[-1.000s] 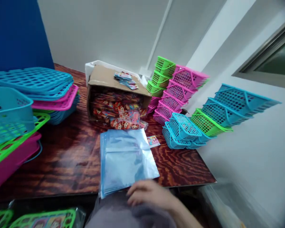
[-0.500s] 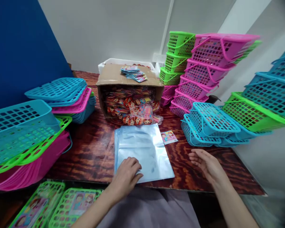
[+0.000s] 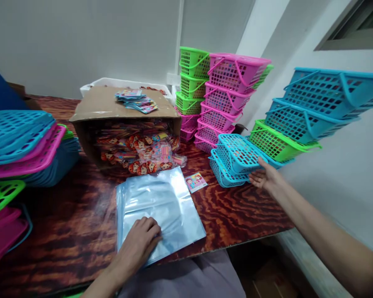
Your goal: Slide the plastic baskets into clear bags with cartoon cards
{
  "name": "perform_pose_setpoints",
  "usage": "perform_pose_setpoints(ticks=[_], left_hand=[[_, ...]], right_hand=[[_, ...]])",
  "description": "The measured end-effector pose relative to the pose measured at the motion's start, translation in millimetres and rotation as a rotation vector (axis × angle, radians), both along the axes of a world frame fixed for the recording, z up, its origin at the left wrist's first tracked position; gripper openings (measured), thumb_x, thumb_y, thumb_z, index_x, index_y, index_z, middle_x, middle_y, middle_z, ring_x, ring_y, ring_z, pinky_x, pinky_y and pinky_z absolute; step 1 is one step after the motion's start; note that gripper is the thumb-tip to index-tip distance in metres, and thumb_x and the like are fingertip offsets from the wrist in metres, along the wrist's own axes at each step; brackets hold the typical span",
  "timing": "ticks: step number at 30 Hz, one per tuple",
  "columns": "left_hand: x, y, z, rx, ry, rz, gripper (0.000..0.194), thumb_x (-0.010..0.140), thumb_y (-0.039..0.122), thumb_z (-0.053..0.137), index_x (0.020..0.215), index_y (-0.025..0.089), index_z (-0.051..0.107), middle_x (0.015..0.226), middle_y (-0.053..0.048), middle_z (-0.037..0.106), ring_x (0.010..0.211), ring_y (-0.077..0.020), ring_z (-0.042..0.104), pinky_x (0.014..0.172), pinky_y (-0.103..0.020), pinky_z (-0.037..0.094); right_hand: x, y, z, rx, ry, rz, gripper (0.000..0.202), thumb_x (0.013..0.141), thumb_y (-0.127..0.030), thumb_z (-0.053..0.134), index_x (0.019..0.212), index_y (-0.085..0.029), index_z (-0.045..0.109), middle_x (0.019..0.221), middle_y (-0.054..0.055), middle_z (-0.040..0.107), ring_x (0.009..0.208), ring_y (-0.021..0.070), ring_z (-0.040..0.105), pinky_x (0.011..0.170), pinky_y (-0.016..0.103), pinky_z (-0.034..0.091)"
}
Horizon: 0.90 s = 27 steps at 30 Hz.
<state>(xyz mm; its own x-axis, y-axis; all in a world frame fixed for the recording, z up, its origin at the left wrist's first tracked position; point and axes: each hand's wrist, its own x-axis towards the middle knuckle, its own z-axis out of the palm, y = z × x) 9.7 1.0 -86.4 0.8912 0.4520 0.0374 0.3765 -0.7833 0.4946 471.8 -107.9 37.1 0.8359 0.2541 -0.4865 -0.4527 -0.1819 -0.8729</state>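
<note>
My left hand (image 3: 142, 238) rests on a stack of clear plastic bags (image 3: 164, 203) near the table's front edge, its fingers loosely bent on the top sheet and holding nothing. My right hand (image 3: 265, 176) is stretched out to the right at the near corner of a light-blue mesh basket (image 3: 240, 151). Its thumb is raised apart from the fingers, by the basket's edge; I cannot tell whether it touches. That basket lies on another blue basket (image 3: 225, 174). A printed card (image 3: 196, 182) with cartoon figures lies just right of the bags.
An open cardboard box (image 3: 90, 145) full of packaged cartoon items stands behind the bags, with a pile of cards (image 3: 136, 100) on top. Green and pink baskets (image 3: 225, 97) are stacked behind. Blue and green baskets (image 3: 311, 120) rise at right. Nested empty baskets (image 3: 18, 140) stand at left.
The view has turned to the right. My right hand has moved forward from above the bare tabletop to the blue basket's corner. My left hand stays on the bags.
</note>
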Motion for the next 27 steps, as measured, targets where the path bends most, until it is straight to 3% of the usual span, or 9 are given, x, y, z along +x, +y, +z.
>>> perform_pose_setpoints(ticks=[5, 8, 13, 19, 23, 27], left_hand=[[-9, -6, 8.6, -0.056, -0.008, -0.008, 0.018, 0.096, 0.040, 0.060, 0.104, 0.023, 0.059, 0.111, -0.005, 0.058, 0.102, -0.0253, 0.049, 0.086, -0.039, 0.037], [-8, -3, 8.1, -0.047, -0.006, 0.013, 0.014, 0.099, 0.034, 0.053, 0.096, 0.022, 0.061, 0.104, -0.005, 0.060, 0.097, -0.0241, 0.050, 0.084, -0.038, 0.036], [0, 7, 6.3, -0.073, -0.002, 0.026, 0.024, 0.102, 0.034, 0.048, 0.087, 0.022, 0.062, 0.094, -0.003, 0.063, 0.092, -0.0224, 0.053, 0.082, -0.036, 0.036], [8, 18, 19.8, -0.194, 0.056, 0.154, 0.029, 0.101, 0.033, 0.042, 0.079, 0.021, 0.056, 0.084, -0.003, 0.063, 0.082, -0.0203, 0.058, 0.073, -0.031, 0.037], [10, 26, 26.1, -0.149, 0.095, 0.266, 0.028, 0.101, 0.035, 0.037, 0.080, 0.022, 0.052, 0.081, -0.003, 0.064, 0.077, -0.0209, 0.061, 0.069, -0.030, 0.035], [11, 27, 27.0, -0.089, 0.111, 0.322, 0.028, 0.102, 0.034, 0.031, 0.087, 0.023, 0.052, 0.083, -0.004, 0.067, 0.082, -0.0241, 0.064, 0.071, -0.032, 0.037]], right_hand=[[8, 8, 9.7, -0.069, 0.051, -0.035, 0.024, 0.089, -0.038, 0.068, 0.086, -0.018, 0.055, 0.081, 0.002, 0.059, 0.071, 0.0152, 0.061, 0.062, 0.031, 0.056], [10, 8, 15.8, -0.070, 0.074, -0.043, 0.019, 0.091, -0.032, 0.066, 0.086, -0.018, 0.055, 0.082, 0.001, 0.059, 0.072, 0.0151, 0.061, 0.065, 0.034, 0.058], [10, 9, 23.5, -0.034, 0.084, -0.052, 0.013, 0.093, -0.024, 0.062, 0.084, -0.017, 0.057, 0.071, -0.003, 0.053, 0.072, 0.0153, 0.061, 0.069, 0.037, 0.058], [12, 10, 31.3, 0.045, 0.042, -0.053, 0.016, 0.090, -0.019, 0.059, 0.075, -0.020, 0.054, 0.061, -0.004, 0.052, 0.065, 0.0167, 0.061, 0.067, 0.042, 0.061], [7, 0, 34.2, 0.123, 0.009, -0.028, 0.013, 0.084, -0.012, 0.057, 0.075, -0.021, 0.057, 0.061, -0.002, 0.060, 0.062, 0.0186, 0.063, 0.066, 0.044, 0.062], [-17, -26, 36.8, 0.219, -0.010, 0.023, 0.016, 0.080, -0.010, 0.056, 0.088, -0.021, 0.065, 0.073, 0.002, 0.072, 0.069, 0.0209, 0.069, 0.070, 0.045, 0.063]])
